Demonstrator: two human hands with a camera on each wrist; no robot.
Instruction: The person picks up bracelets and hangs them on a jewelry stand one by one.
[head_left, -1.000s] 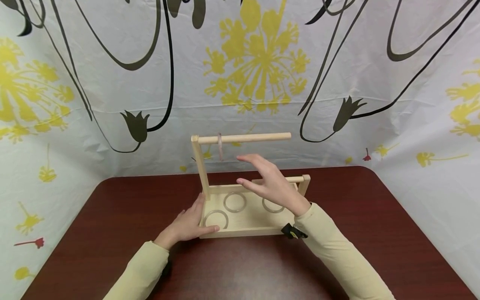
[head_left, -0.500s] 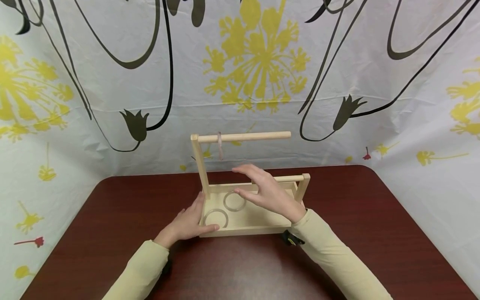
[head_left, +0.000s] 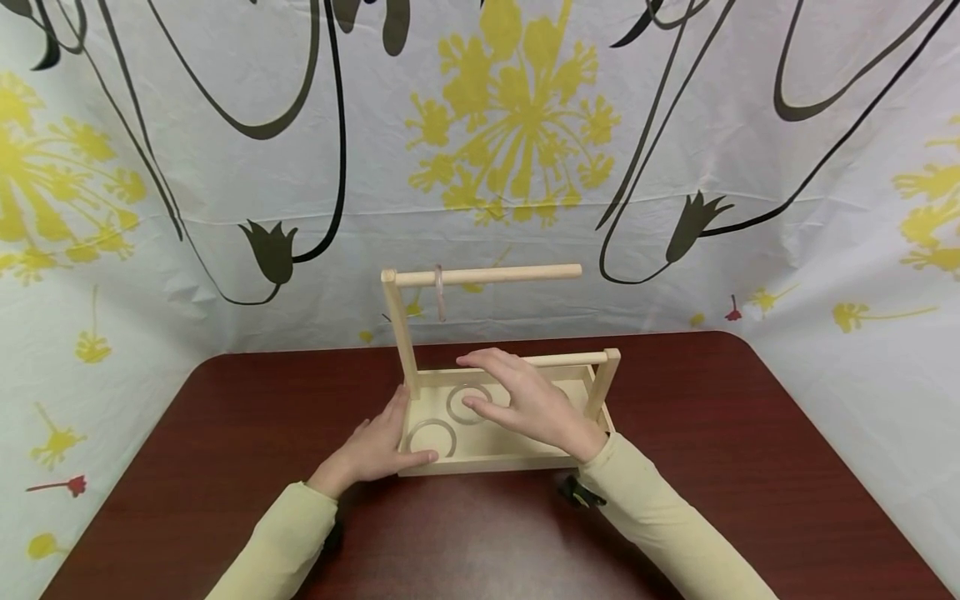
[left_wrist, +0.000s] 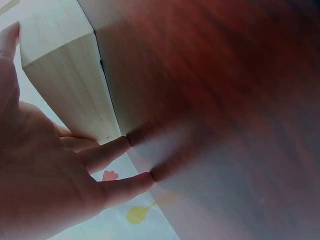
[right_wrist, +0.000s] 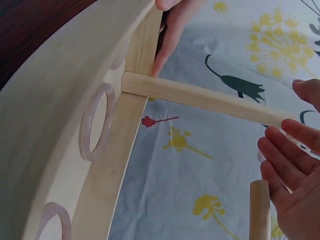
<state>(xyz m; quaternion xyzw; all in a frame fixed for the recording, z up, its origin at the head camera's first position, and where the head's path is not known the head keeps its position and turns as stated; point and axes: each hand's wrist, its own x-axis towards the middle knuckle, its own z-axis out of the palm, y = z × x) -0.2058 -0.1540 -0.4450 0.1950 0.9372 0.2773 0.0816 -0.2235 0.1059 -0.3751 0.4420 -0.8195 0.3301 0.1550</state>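
The left hand (head_left: 372, 442) braces the left end of the wooden tray (head_left: 495, 464): thumb across the front wall, fingers extended, fingertips spread apart in the left wrist view. The front ring (head_left: 432, 422) lies flat just beside this hand.

The right hand (head_left: 536, 404) hovers above the tray with nothing in its grasp. The thumb stands apart from the fingers; the gap faces left. The governing relation is the rear ring (head_left: 450, 406) to this gap: it lies flat on the tray floor, below and slightly left of the thumb tip. The right hand appears the nearer of the two to it. The ring is round, with no long axis; its opening faces up.

Beyond, the upper dowel (head_left: 517, 273) runs left to right, its free end to the right. One hung ring (head_left: 441, 300) encircles it near the left post (head_left: 401, 333).

Visibility limits: the front ring's near edge is obscured at the thumb and front wall. A third ring (right_wrist: 65, 222), cut off in the right wrist view, is covered by the right hand or sleeve in the head view. The lower dowel (head_left: 566, 360) has its left end hidden behind the right hand.
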